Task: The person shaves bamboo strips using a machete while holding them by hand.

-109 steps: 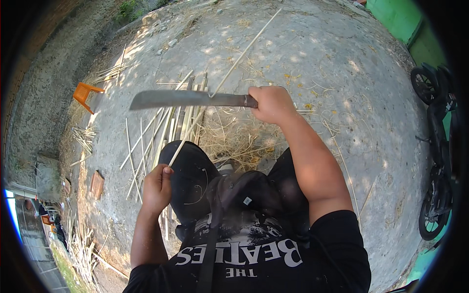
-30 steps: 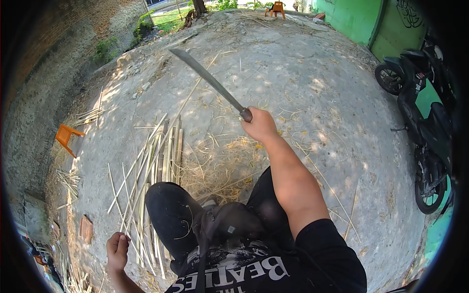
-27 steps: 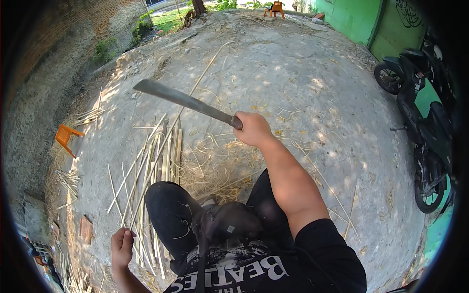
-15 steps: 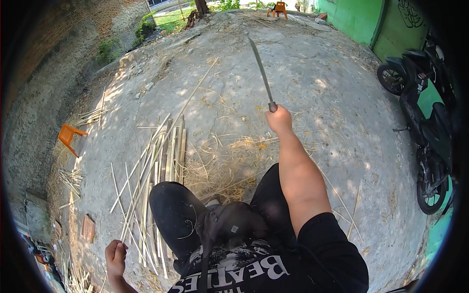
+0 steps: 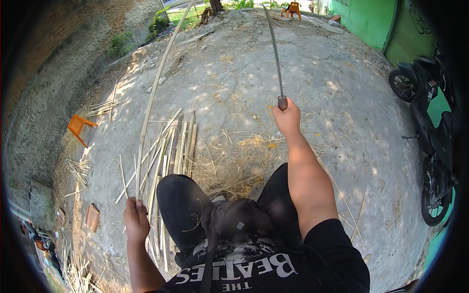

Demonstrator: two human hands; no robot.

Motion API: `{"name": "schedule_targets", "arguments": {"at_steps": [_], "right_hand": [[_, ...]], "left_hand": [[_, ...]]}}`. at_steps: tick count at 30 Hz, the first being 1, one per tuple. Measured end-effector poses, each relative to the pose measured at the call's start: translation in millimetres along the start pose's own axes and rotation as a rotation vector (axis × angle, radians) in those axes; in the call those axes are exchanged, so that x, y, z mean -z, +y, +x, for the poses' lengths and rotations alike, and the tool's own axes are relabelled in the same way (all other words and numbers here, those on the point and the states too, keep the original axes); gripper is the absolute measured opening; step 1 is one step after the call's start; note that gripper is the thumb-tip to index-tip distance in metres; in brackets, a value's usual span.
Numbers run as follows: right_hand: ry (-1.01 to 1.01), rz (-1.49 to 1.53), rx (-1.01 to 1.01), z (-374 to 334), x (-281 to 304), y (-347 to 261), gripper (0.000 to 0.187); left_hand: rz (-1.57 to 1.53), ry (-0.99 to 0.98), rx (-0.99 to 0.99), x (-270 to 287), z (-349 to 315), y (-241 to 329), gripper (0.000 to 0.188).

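My left hand (image 5: 137, 220) is closed around the lower end of a long, thin bamboo strip (image 5: 154, 90). That strip is raised and slightly bowed, its far end reaching the top edge of the view. In my right hand (image 5: 287, 118), held out ahead with the arm stretched, is a long, narrow-bladed machete (image 5: 275, 51). The dark handle is wrapped by my fingers, and the blade points away from me. Between my knees and the machete lies a heap of pale shavings (image 5: 224, 168). A bundle of bamboo strips (image 5: 183, 146) rests on the ground beside my left knee.
An orange plastic stool (image 5: 79, 128) lies at the left, near more cut strips (image 5: 79, 171) and a brick-coloured block (image 5: 92, 218). Black motorbikes (image 5: 432, 141) stand along the right side. Another orange stool (image 5: 292, 10) is far ahead. A brick wall (image 5: 105, 24) borders the left.
My left hand has risen and moved right, lifting the bamboo strip to a steeper angle. The machete still points ahead in my right hand. The whole view has shifted slightly.
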State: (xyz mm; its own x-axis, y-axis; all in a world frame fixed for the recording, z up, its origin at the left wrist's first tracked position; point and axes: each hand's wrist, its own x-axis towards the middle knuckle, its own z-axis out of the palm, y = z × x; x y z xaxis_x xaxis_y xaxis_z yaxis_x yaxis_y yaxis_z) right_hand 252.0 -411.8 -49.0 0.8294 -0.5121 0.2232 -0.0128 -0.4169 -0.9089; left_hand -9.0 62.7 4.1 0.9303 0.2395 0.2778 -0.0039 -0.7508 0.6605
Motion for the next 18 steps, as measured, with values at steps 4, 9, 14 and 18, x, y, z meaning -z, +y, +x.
{"name": "schedule_targets", "arguments": {"at_steps": [4,9,14,18], "right_hand": [[-0.243,-0.106,0.424,-35.1,-7.5,-42.6,0.021],[-0.463,-0.218,0.872,-78.1,-26.6,-65.4,0.023],[-0.653,-0.385,0.815,-70.8,-34.4,-63.0,0.019],[-0.679,-0.424,0.602,-61.3,-34.1,-56.2,0.016]], "left_hand": [[0.007,0.037,-0.01,-26.2,22.4,17.0,0.028],[0.008,-0.112,0.011,-54.3,45.8,36.4,0.031],[0.207,-0.052,-0.138,-63.7,45.5,64.2,0.028],[0.331,-0.034,-0.169,-66.3,48.1,67.2,0.024]]}}
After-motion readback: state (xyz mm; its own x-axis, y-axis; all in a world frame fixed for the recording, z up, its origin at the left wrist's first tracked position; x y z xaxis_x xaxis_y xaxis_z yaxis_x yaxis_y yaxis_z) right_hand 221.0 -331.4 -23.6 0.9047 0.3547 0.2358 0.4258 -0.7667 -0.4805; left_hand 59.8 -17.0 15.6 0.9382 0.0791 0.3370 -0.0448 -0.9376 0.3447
